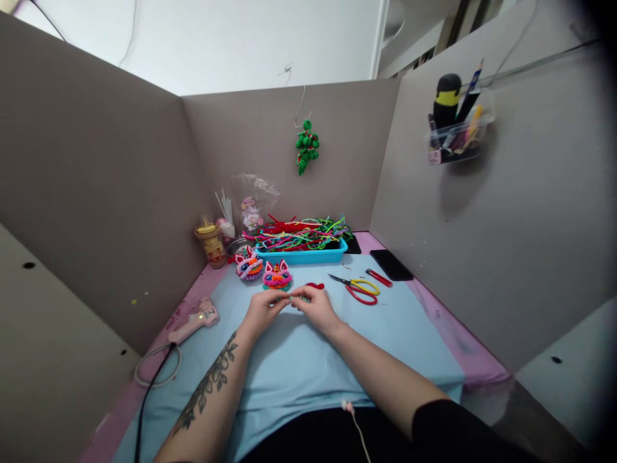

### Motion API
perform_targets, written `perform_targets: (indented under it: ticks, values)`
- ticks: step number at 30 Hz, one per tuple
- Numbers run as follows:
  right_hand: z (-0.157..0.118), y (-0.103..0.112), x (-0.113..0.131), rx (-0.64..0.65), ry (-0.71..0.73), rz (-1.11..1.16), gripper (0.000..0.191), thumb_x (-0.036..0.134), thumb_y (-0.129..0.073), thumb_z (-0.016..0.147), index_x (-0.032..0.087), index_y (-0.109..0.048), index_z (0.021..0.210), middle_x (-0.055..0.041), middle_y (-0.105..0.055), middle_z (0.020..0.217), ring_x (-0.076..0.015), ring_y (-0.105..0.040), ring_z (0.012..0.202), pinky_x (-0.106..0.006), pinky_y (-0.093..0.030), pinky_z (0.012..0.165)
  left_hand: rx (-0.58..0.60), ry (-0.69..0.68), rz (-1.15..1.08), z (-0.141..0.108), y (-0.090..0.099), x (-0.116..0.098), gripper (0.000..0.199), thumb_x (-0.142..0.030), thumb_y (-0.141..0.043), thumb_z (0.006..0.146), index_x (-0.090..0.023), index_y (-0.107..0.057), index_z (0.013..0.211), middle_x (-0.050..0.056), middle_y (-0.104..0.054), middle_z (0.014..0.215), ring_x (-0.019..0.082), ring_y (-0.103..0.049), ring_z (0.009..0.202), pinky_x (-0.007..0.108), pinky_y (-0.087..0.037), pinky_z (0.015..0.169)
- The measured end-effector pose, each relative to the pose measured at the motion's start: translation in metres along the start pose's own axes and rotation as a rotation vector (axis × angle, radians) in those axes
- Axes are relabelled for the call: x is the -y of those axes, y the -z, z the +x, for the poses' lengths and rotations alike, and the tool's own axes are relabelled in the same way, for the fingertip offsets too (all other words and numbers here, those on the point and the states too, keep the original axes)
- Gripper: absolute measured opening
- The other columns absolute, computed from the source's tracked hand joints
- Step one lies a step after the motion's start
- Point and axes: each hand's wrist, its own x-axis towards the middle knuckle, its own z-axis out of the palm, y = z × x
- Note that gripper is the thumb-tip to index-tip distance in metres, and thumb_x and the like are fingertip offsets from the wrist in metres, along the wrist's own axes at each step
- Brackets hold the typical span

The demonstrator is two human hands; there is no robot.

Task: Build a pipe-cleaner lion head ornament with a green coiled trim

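Over the blue cloth (299,360), my left hand (263,312) and my right hand (315,308) meet fingertip to fingertip. Both are closed in a pinch, and what lies between them is too small to make out. Just beyond stands a fuzzy pink-and-orange animal head (277,275) with pointed ears, its base partly covered by my left hand. A second similar head (249,266) sits to its left. Behind my right hand lies a small red item (315,285), partly hidden. Scissors (357,289) with one yellow and one red handle rest open to the right.
A blue tray (303,257) heaped with pipe cleaners (303,233) stands at the back. A pink glue gun (197,321) with its cord lies left. To the right are a red cutter (379,278) and a black phone (391,265). Grey partitions (289,154) enclose the table.
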Motion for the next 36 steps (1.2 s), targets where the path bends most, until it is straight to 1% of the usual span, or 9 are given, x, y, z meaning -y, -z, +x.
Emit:
perform_targets:
  ticks: [2,5,10,17,21,23,27,33,36]
  values:
    - [-0.001,0.001,0.002,-0.039,0.057,-0.067,0.013,0.025,-0.063,0.071,0.016,-0.068,0.080,-0.0042,-0.069,0.076,-0.0171,-0.064,0.073,-0.030,-0.050,0.071,0.007,0.072,-0.012,0.000,-0.002,0.000,0.019,-0.035,-0.066,0.074,-0.020,-0.072,0.085,0.006,-0.072,0.079,0.018,-0.063,0.067,0.027,-0.048,0.063]
    - [-0.003,0.001,0.006,-0.064,0.142,-0.150,0.011,0.024,-0.062,0.073,0.017,-0.068,0.079,-0.0048,-0.070,0.080,-0.0180,-0.064,0.077,-0.031,-0.050,0.075,0.033,0.179,-0.094,0.001,-0.002,0.000,0.023,-0.036,-0.068,0.071,-0.017,-0.071,0.084,0.006,-0.071,0.073,0.017,-0.062,0.064,0.027,-0.047,0.061]
    - [-0.005,0.002,0.007,-0.064,0.306,-0.259,0.011,0.019,-0.057,0.076,0.019,-0.068,0.076,-0.0048,-0.069,0.079,-0.0178,-0.063,0.078,-0.031,-0.049,0.077,0.066,0.325,-0.280,0.004,0.000,-0.007,0.027,-0.036,-0.071,0.066,-0.014,-0.069,0.080,0.006,-0.070,0.069,0.017,-0.062,0.061,0.027,-0.047,0.061]
    - [-0.005,0.003,0.002,-0.032,0.441,-0.288,0.012,0.016,-0.056,0.078,0.019,-0.067,0.075,-0.0040,-0.069,0.079,-0.0162,-0.063,0.077,-0.029,-0.049,0.074,0.129,0.491,-0.466,0.004,0.002,-0.016,0.037,-0.042,-0.076,0.059,-0.011,-0.066,0.077,0.003,-0.066,0.060,0.015,-0.061,0.057,0.025,-0.046,0.059]
    - [-0.006,0.002,0.003,-0.026,0.443,-0.303,0.012,0.013,-0.056,0.077,0.019,-0.066,0.076,-0.0037,-0.068,0.077,-0.0163,-0.063,0.075,-0.029,-0.050,0.073,0.158,0.564,-0.535,0.003,0.002,-0.016,0.041,-0.045,-0.077,0.057,-0.011,-0.065,0.077,0.002,-0.065,0.060,0.013,-0.060,0.057,0.024,-0.044,0.058]
    - [-0.006,0.002,0.004,-0.036,0.411,-0.310,0.012,0.013,-0.057,0.075,0.019,-0.065,0.083,-0.0038,-0.069,0.081,-0.0170,-0.064,0.077,-0.029,-0.050,0.073,0.166,0.587,-0.549,0.003,0.001,-0.015,0.041,-0.046,-0.077,0.057,-0.012,-0.065,0.076,0.001,-0.064,0.058,0.012,-0.059,0.055,0.023,-0.043,0.057]
    - [-0.008,0.001,0.003,-0.028,0.354,-0.281,0.020,0.015,-0.056,0.076,0.019,-0.061,0.096,-0.0046,-0.068,0.089,-0.0177,-0.066,0.082,-0.029,-0.051,0.074,0.183,0.618,-0.571,0.003,0.003,-0.016,0.040,-0.046,-0.078,0.056,-0.012,-0.065,0.074,0.000,-0.064,0.057,0.012,-0.058,0.054,0.022,-0.042,0.055]
    - [-0.010,0.001,0.001,0.005,0.369,-0.318,0.020,0.015,-0.055,0.077,0.020,-0.060,0.096,-0.0046,-0.068,0.089,-0.0183,-0.065,0.084,-0.031,-0.050,0.077,0.227,0.659,-0.630,0.002,0.003,-0.012,0.039,-0.044,-0.078,0.057,-0.011,-0.066,0.073,0.003,-0.067,0.066,0.010,-0.057,0.054,0.022,-0.043,0.055]
    - [-0.008,0.000,0.001,-0.021,0.359,-0.320,0.018,0.016,-0.055,0.076,0.020,-0.061,0.093,-0.0044,-0.068,0.088,-0.0177,-0.064,0.083,-0.030,-0.049,0.077,0.207,0.644,-0.635,0.001,0.002,-0.009,0.039,-0.043,-0.077,0.060,-0.011,-0.064,0.077,0.003,-0.067,0.067,0.011,-0.060,0.058,0.022,-0.044,0.057]
